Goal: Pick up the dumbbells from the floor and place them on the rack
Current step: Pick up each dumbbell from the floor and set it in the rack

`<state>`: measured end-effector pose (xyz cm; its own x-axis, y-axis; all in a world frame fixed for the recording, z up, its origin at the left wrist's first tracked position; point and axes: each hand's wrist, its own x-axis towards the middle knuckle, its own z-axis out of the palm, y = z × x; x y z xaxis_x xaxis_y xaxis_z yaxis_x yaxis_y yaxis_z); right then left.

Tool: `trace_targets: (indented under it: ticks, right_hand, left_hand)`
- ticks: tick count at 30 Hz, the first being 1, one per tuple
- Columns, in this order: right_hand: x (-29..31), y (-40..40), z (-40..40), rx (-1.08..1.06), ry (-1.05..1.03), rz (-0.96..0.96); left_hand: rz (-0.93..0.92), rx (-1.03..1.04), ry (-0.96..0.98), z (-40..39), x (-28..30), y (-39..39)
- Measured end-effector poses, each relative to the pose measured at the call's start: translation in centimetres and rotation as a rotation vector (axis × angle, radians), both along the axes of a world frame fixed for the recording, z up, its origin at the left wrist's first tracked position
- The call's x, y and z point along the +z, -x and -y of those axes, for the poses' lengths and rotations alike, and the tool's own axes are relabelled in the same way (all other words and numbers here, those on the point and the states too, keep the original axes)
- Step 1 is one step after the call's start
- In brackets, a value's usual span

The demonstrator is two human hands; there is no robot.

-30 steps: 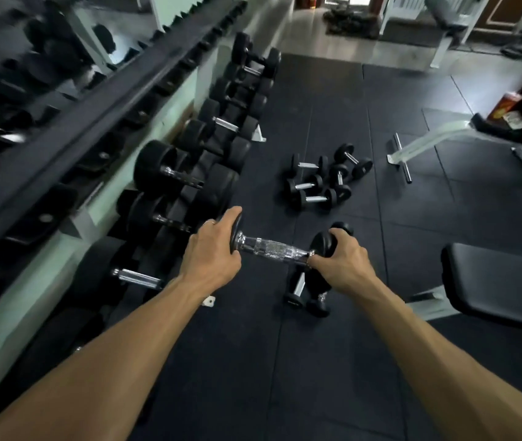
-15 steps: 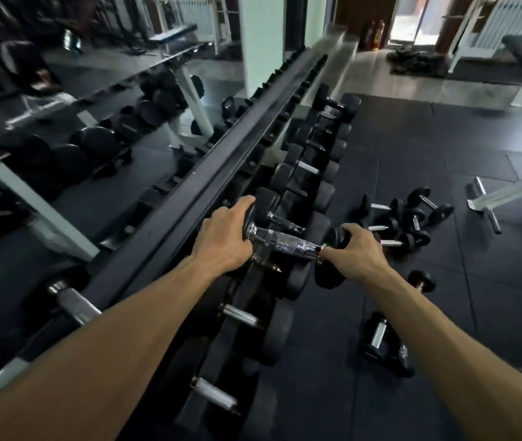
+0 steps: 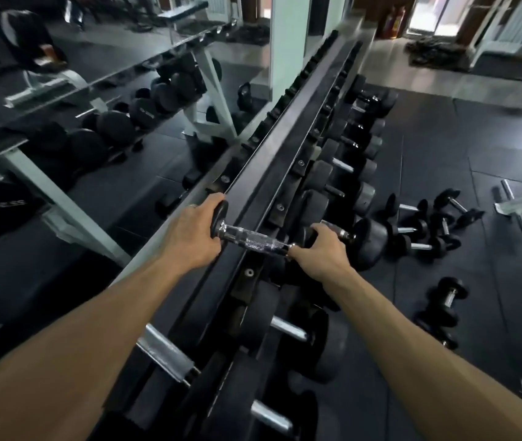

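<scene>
While your left hand (image 3: pixel 193 234) and right hand (image 3: pixel 320 252) are gripping the dumbbell (image 3: pixel 253 239) over the rack (image 3: pixel 288 151), your fingers are hiding both its heads.

Two bare forearms enter from the lower corners of the frame, one from the lower left and one from the lower right, and narrow toward the wrists near the middle of the picture. No sleeve shows on either arm up to the frame's edge; neither wrist bears a watch or band. The left hand (image 3: pixel 193 237), just left of centre, wears a thin pale ring on one finger, seen at the hand's upper edge. The right hand (image 3: pixel 318 253), just right of centre, is bare, with no glove or wrap. Both arms look lean, with tendons faintly lined along the wrists.
</scene>
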<state>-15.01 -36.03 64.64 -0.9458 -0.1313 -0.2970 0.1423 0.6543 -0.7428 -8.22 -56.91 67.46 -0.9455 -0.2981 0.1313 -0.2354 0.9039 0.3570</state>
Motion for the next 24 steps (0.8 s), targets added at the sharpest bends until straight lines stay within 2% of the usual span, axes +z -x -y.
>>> trace_targets:
  ticks: [5,10,17,24]
  right_hand:
    - [-1.6,-0.7,6.0,-0.078,-0.004,0.07]
    - [-3.4,-0.1,9.7,-0.105,-0.018,0.079]
    - [-5.3,0.3,10.0,-0.128,-0.04,0.115]
    - [-4.7,0.3,9.4,0.003,-0.082,0.124]
  left_hand:
    - [0.087,-0.003,-0.025,6.2,-2.2,0.5]
    - [0.119,0.005,-0.095,9.1,-4.5,0.9]
    - [0.123,-0.02,-0.076,9.6,-5.4,1.1]
    - [0.174,-0.034,-0.092,9.6,-5.3,0.7]
